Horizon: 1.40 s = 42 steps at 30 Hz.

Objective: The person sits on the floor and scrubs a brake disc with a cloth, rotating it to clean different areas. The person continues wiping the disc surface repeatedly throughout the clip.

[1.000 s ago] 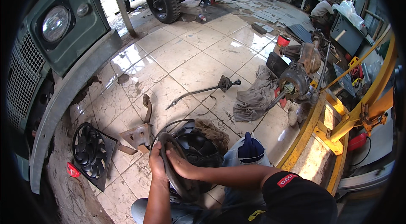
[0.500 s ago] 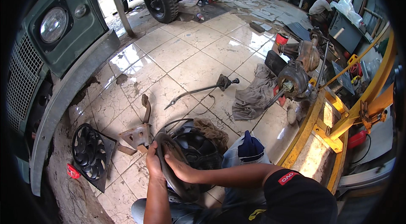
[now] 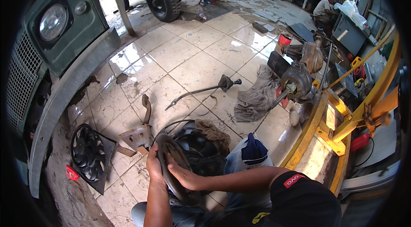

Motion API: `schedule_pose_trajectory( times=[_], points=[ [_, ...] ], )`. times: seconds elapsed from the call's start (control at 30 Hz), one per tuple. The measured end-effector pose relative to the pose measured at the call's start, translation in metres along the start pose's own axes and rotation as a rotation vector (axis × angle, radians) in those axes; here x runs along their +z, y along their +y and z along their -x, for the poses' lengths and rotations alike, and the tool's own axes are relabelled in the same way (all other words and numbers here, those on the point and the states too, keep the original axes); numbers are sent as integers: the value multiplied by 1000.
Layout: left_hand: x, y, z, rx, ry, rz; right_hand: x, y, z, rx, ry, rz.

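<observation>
A dark round disc (image 3: 177,168), dull and worn-looking with a raised rim, stands tilted on edge between my hands. My left hand (image 3: 154,165) is closed round its left edge. Against the broad face of the disc lies my right hand (image 3: 187,177), its fingers stretched out rather than wrapped round the rim. Just beyond, a black fan assembly (image 3: 196,144) rests on the floor, partly hidden by the disc. A brown rag (image 3: 215,135) lies over its far right side. Left of the disc is a rusty bracket (image 3: 136,136) with a pedal arm (image 3: 146,108).
Another black fan (image 3: 88,154) lies at left beside a red object (image 3: 72,172). A gear lever (image 3: 201,92), grey cloth (image 3: 257,98) and axle assembly (image 3: 299,73) lie ahead. A green vehicle (image 3: 64,21) and a yellow frame (image 3: 314,135) flank me. A person (image 3: 322,11) crouches far right.
My right hand has slid slightly down across the disc's face. The left hand keeps its hold on the edge, and the view has shifted a little.
</observation>
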State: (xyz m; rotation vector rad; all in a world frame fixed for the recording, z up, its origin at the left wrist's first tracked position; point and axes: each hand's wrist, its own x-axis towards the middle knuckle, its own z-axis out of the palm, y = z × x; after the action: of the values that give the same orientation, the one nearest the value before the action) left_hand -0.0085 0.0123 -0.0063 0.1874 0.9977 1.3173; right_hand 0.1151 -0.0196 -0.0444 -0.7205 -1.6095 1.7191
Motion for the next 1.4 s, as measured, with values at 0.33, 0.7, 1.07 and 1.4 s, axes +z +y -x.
schedule_pose_trajectory(
  times=[0.33, 0.7, 1.07, 1.4],
  points=[
    [7, -1, 5, 15, 14, -25, 0, 5, -4, -25, 44, -27],
    [2, -1, 5, -13, 7, -20, 0, -4, 7, 35, -21, -91],
    [4, -4, 2, 11, 32, -28, -3, 6, 2, 43, 1, -140],
    [15, -10, 6, 64, 83, -21, -7, 24, -13, 72, -10, -136]
  ],
)
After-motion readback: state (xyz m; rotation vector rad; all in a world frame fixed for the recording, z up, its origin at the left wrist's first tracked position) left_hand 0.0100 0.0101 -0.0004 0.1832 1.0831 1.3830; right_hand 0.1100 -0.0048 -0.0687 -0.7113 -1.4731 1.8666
